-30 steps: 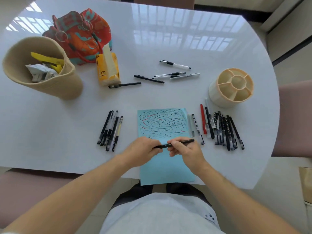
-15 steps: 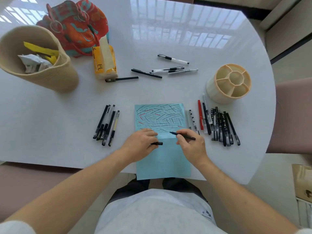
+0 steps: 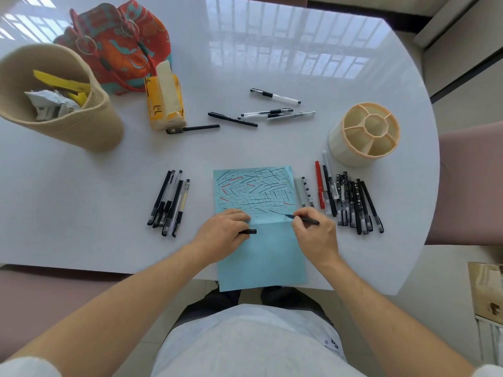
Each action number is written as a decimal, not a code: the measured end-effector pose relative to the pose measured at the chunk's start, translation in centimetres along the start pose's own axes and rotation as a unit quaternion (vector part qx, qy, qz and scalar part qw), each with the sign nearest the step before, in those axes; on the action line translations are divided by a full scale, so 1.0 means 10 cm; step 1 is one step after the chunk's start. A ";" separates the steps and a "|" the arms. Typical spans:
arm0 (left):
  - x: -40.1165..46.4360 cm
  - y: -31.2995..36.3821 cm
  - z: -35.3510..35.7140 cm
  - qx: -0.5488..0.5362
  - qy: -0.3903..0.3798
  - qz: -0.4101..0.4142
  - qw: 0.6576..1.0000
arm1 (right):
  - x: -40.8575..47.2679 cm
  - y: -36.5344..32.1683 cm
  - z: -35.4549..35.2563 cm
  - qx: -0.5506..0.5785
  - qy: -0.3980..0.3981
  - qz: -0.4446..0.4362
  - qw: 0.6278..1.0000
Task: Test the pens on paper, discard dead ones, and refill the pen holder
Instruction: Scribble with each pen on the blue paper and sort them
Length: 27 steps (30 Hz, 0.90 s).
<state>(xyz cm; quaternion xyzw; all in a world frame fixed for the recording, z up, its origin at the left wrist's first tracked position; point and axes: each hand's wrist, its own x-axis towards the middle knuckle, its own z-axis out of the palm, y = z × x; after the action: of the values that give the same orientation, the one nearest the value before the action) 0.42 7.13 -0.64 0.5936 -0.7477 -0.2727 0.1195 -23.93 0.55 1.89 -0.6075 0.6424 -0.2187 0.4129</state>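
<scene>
Blue paper [image 3: 261, 251], scribbled with test strokes, lay before me on the white table [image 3: 81, 208]. My right hand [image 3: 313, 235] pinched a black pen [image 3: 306, 219], tip on the sheet; my left hand [image 3: 220, 235] gripped its cap [image 3: 249, 231]. The empty cream pen holder [image 3: 364, 134] stood right, beyond a row of pens [image 3: 351, 202].

bench: glossy white bench [image 3: 272, 63], rounded edge at the right
light: daylight, with a barred window mirrored in the bench top
seating: dusty pink chair [image 3: 473, 183] to the right; a pink seat [image 3: 40, 300] at the lower left
floor: pale tiles [image 3: 446, 281]
wall: beige wall [image 3: 462, 50], dark strip running along it
</scene>
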 end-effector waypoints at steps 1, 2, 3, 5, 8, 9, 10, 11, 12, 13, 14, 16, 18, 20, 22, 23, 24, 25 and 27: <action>0.00 0.00 0.00 -0.003 -0.001 -0.004 1.000 | -0.01 -0.01 -0.02 0.024 0.004 0.014 1.000; 0.00 0.00 0.00 -0.006 -0.002 -0.009 1.000 | -0.02 -0.03 -0.04 0.052 0.013 0.029 0.998; 0.00 0.00 0.00 -0.012 -0.004 -0.014 1.000 | -0.03 -0.04 -0.05 0.082 0.023 0.043 0.995; 0.00 0.01 0.00 -0.028 -0.004 -0.032 0.999 | -0.04 -0.06 -0.08 0.148 0.025 0.070 0.986; 0.00 0.03 0.01 -0.043 0.010 -0.060 0.997 | -0.10 -0.13 -0.11 0.248 -0.016 0.097 0.964; 0.00 0.04 0.01 -0.045 0.014 -0.063 0.997 | -0.12 -0.16 -0.11 0.267 -0.032 0.100 0.958; 0.00 0.06 0.01 -0.049 0.018 -0.065 0.996 | -0.14 -0.19 -0.10 0.277 -0.047 0.101 0.954; 0.00 0.07 0.00 -0.055 0.021 -0.067 0.996 | -0.16 -0.22 -0.10 0.283 -0.061 0.098 0.952; 0.00 0.09 0.00 -0.061 0.023 -0.067 0.996 | -0.18 -0.24 -0.10 0.287 -0.072 0.096 0.951; 0.00 0.11 -0.01 -0.066 0.024 -0.067 0.995 | -0.19 -0.27 -0.09 0.288 -0.082 0.094 0.949; 0.01 0.13 -0.02 -0.068 0.024 -0.065 0.995 | -0.20 -0.28 -0.08 0.288 -0.090 0.092 0.949; 0.01 0.16 -0.03 -0.069 0.021 -0.060 0.996 | -0.20 -0.30 -0.07 0.283 -0.103 0.090 0.949; 0.03 0.18 -0.05 -0.072 0.015 -0.060 0.996 | -0.20 -0.31 -0.06 0.280 -0.112 0.092 0.949; 0.05 0.23 -0.09 -0.071 0.003 -0.062 0.996 | -0.20 -0.30 -0.05 0.276 -0.123 0.102 0.948; 0.08 0.29 -0.13 -0.062 -0.021 -0.066 0.996 | -0.22 -0.29 -0.02 0.279 -0.142 0.111 0.943; 0.09 0.33 -0.14 -0.055 -0.034 -0.066 0.996 | -0.23 -0.29 0.00 0.284 -0.149 0.114 0.940; 0.11 0.36 -0.15 -0.051 -0.042 -0.063 0.996 | -0.24 -0.29 0.02 0.288 -0.151 0.117 0.938; 0.12 0.38 -0.16 -0.050 -0.047 -0.059 0.996 | -0.24 -0.29 0.05 0.291 -0.148 0.120 0.938; 0.13 0.41 -0.19 -0.053 -0.052 -0.060 0.995 | -0.25 -0.29 0.09 0.295 -0.141 0.125 0.937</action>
<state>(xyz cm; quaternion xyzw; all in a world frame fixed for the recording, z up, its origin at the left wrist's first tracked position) -2.35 5.96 2.94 0.6153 -0.7002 -0.3493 0.0952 -21.67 2.62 4.35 -0.3974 0.5552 -0.2572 0.6839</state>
